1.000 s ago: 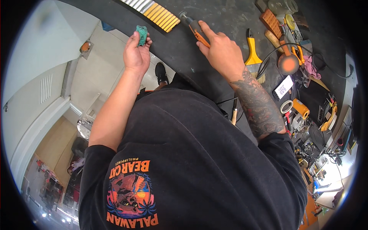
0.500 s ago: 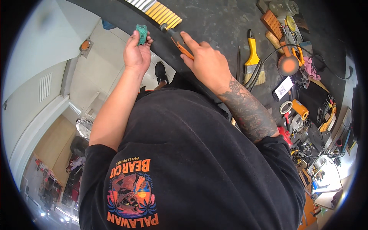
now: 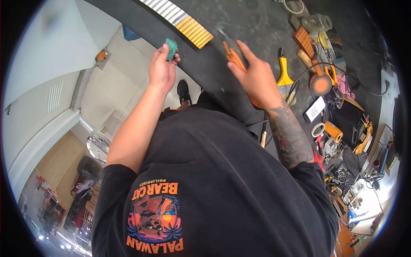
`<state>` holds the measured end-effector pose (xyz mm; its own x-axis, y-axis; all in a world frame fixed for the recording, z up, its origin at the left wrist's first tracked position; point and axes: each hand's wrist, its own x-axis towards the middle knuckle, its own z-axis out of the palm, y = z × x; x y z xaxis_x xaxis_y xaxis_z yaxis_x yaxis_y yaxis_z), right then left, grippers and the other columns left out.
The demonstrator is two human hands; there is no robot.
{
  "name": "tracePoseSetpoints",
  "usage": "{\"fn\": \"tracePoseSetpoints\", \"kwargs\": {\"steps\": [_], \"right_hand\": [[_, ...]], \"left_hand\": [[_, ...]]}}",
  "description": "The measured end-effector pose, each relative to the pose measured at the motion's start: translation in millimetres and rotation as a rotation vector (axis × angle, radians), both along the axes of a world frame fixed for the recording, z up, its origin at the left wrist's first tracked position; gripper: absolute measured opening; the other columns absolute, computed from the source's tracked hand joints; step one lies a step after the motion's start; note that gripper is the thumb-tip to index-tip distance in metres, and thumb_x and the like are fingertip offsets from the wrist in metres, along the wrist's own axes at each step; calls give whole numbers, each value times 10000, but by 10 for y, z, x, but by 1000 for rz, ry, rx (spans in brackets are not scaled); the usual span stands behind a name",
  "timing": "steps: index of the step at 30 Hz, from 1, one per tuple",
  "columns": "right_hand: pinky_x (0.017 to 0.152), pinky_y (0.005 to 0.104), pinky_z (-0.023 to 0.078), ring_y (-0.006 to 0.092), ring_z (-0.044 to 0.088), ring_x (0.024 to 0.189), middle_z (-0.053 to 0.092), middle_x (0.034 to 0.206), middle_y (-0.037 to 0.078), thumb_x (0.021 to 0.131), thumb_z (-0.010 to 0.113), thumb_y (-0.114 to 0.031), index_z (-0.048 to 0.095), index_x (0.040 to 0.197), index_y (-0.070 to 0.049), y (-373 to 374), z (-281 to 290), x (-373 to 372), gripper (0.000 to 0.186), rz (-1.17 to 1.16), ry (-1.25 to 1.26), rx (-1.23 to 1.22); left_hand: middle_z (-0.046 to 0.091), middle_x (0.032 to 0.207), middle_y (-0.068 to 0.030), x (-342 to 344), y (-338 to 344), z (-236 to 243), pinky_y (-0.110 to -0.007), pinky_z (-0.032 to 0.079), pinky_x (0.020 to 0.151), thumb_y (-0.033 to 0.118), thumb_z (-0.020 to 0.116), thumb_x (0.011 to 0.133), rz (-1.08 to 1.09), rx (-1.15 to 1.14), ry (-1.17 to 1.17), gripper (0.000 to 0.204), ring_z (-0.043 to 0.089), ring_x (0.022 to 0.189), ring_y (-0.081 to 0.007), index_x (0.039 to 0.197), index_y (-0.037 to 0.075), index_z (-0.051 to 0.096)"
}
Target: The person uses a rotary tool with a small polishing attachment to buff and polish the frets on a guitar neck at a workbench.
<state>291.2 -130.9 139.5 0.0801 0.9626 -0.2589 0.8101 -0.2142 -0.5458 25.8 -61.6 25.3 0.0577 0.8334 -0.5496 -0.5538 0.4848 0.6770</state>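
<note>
My left hand (image 3: 162, 72) is closed around a rough green lump (image 3: 171, 49), pinched between thumb and fingers and held up over the bench's near edge. In my right hand (image 3: 259, 79) is an orange and dark-grey rotary tool (image 3: 234, 56), its slim metal tip pointing away from me. That tip is blurred and stands apart from the bars. Between the two hands, further off, lies a curved row of narrow bars (image 3: 195, 32), silver at the left and gold-coloured at the right end. My right palm hides part of the tool's body.
The dark bench (image 3: 252, 21) carries a yellow-handled brush (image 3: 284, 70), a glass jar (image 3: 317, 23), a brown block with holes (image 3: 303, 41), a round orange-centred dish (image 3: 320, 84) and a phone (image 3: 314, 110). A black cable (image 3: 306, 70) loops across. Clutter crowds the right side.
My right hand has drawn the rotary tool rightward, away from the gold bars' end, where its tip was close before. My left hand keeps the green lump. The whole view has shifted slightly.
</note>
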Motion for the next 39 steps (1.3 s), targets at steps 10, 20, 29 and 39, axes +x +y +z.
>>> {"fn": "tracePoseSetpoints", "kwargs": {"steps": [10, 20, 29, 39], "right_hand": [[723, 294, 580, 117, 683, 831, 729, 1041, 70, 1021, 741, -244, 500, 1586, -68, -1065, 566, 416, 639, -603, 307, 117], [600, 275, 540, 86, 599, 718, 649, 930, 20, 1070, 654, -175, 440, 1602, -24, -2723, 1179, 2, 593, -980, 340, 256], [587, 300, 552, 134, 639, 672, 662, 962, 56, 1087, 628, -158, 416, 1615, -38, -3532, 1098, -17, 582, -1193, 315, 300], [661, 329, 613, 129, 638, 791, 646, 1059, 64, 1008, 749, -193, 390, 1619, -10, -3373, 978, 142, 732, -1192, 677, 235]], "left_hand": [[689, 1281, -127, 253, -240, 352, -367, 514, 1041, 150, 760, 968, -733, 350, 637, 441, 670, 1150, -231, 1362, 7, 625], [668, 1279, -167, 1489, -49, 314, -451, 515, 1066, 109, 838, 841, -926, 858, 654, 472, 639, 1236, -377, 1268, 63, 641], [641, 1289, -129, 2826, 506, 355, -477, 517, 1038, 122, 819, 881, -723, 701, 909, 419, 613, 1249, -371, 1247, 117, 614], [573, 1537, -163, 3138, 658, 292, -435, 450, 1177, 337, 895, 831, -1139, 697, 1120, 816, 555, 1418, -343, 1507, 88, 512]]}}
